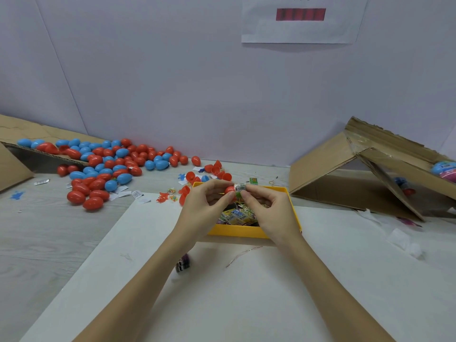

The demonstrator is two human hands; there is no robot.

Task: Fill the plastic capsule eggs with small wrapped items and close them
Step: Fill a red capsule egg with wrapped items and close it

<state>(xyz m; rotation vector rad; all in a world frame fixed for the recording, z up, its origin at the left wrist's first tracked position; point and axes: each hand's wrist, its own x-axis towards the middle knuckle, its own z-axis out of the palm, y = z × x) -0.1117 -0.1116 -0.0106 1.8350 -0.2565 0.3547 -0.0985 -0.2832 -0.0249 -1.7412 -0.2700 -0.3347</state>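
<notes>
Both forearms extend forward and converge above the yellow tray point(237, 230); the left hand point(204, 206) pinches a red egg half point(230, 190) at its fingertips. The right hand point(269, 208) pinches a wrapped packet point(239, 187), touching the half's open end; closed eggs point(103, 166) lie in a pile far left.

Your left hand point(202, 203) and right hand point(269, 210) are both bare, with no gloves, rings or watch on them. Your forearms are uncovered right down to the bottom edge of the view, with no sleeve showing. Your fingernails are short and unpainted.
</notes>
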